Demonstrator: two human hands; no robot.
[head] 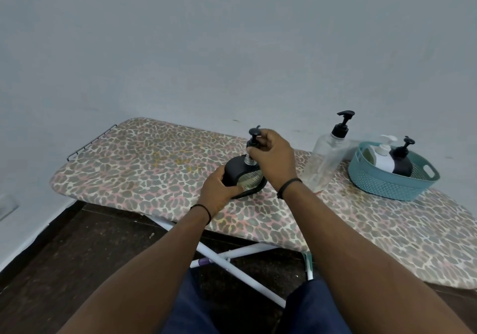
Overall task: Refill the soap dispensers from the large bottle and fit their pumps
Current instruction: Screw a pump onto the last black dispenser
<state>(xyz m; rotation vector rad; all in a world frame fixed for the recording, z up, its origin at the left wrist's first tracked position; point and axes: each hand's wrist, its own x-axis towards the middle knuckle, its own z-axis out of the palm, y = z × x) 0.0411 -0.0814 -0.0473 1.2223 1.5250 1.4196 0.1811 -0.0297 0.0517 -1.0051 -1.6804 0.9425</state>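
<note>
Nearest to us are our own two forearms, reaching out over dark blue trousers [196, 305] toward the ironing board [144, 168], whose leopard-print cover spreads wide beneath both hands while its white crossed legs [232, 256] stand on the dark floor [64, 269] below our wrists. Behind it all rises a plain pale wall [206, 36].

To the right of our right hand, well apart from it, sits a teal basket [387, 186] on the board; inside it a white dispenser [383, 159] and a black dispenser [402, 164] stand side by side, each with its pump on. Between the basket and our right hand stands the large clear bottle [326, 160], tilted a little in this wide view and topped with a black pump — just beside our right wrist, not touching it.

Our left hand [219, 191] wraps its fingers and thumb around the lower left side of the dark dispenser [242, 175], holding it on the board; a pale label shows on its front, just right of our left thumb. Directly above it, our right hand [273, 155] curls round the collar of the black pump [254, 137], whose head sticks up to the left of our knuckles. Under our right fingertips the bottle's threaded neck [249, 159] shows bare, so the pump is not seated. A thin dark band circles each wrist.
</note>
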